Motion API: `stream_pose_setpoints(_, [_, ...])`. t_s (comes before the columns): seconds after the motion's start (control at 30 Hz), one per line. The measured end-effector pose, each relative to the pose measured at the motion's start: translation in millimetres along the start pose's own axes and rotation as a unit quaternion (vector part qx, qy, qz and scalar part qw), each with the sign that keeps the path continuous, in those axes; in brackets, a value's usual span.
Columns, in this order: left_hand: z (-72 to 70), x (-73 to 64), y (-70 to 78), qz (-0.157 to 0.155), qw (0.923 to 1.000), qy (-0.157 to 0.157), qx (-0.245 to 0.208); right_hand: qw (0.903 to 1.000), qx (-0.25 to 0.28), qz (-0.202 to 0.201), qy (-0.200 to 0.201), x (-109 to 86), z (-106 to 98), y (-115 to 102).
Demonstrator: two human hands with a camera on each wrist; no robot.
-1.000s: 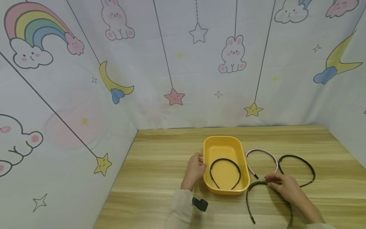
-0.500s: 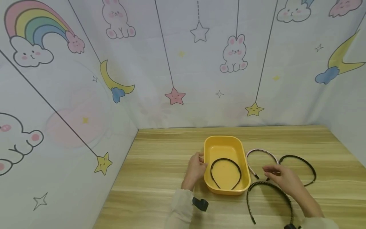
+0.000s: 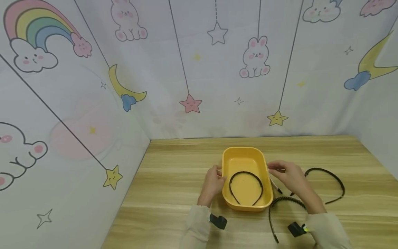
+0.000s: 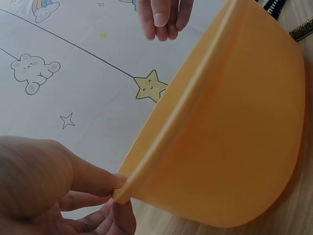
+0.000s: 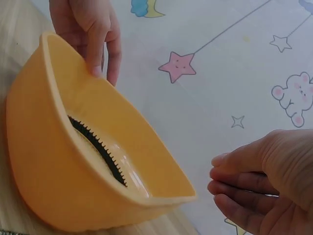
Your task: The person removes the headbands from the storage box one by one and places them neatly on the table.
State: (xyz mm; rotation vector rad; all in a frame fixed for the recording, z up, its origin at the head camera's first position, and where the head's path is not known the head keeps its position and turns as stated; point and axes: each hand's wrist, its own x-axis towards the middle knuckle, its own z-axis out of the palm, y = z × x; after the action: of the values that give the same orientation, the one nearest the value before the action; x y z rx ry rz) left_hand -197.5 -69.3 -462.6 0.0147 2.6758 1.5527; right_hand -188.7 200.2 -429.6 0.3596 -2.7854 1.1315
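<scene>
My left hand point(image 3: 212, 184) pinches the left rim of a yellow plastic basin point(image 3: 245, 208) between thumb and fingers; the left wrist view shows this grip closely. Inside the basin lies a black toothed headband point(image 5: 100, 149). Beside the right rim, my right hand point(image 3: 290, 175) hovers over a pink-and-black headband point(image 3: 275, 184), covering most of it. In the right wrist view its fingers are loosely bent, with nothing seen between them. Right of that hand lies another black headband point(image 3: 343, 188). A dark coiled headband point(image 3: 284, 198) rests nearer the front, partly under the right forearm.
Everything stands on a wood-grain table point(image 3: 174, 169). White fabric walls point(image 3: 214, 76) with cartoon prints close off the back and sides. Each wrist carries a small black device, such as the left wrist camera point(image 3: 218, 221).
My right hand has moved left and away from me, from the dark coiled headband to above the pink-and-black one. The left hand has stayed on the basin rim.
</scene>
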Motion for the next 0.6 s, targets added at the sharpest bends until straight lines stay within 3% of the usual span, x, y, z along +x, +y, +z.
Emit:
stream_pose_setpoints(0.3, [0.4, 0.1, 1.3, -0.004, 1.0, 0.0, 0.0, 0.9993, 0.031, 0.005, -0.022, 19.7, 13, -6])
stream_pose_setpoints(0.6, [0.4, 0.5, 1.1, -0.005, 1.0, 0.0, -0.002, 0.9974, 0.055, 0.016, -0.044, 43.7, 41, -11])
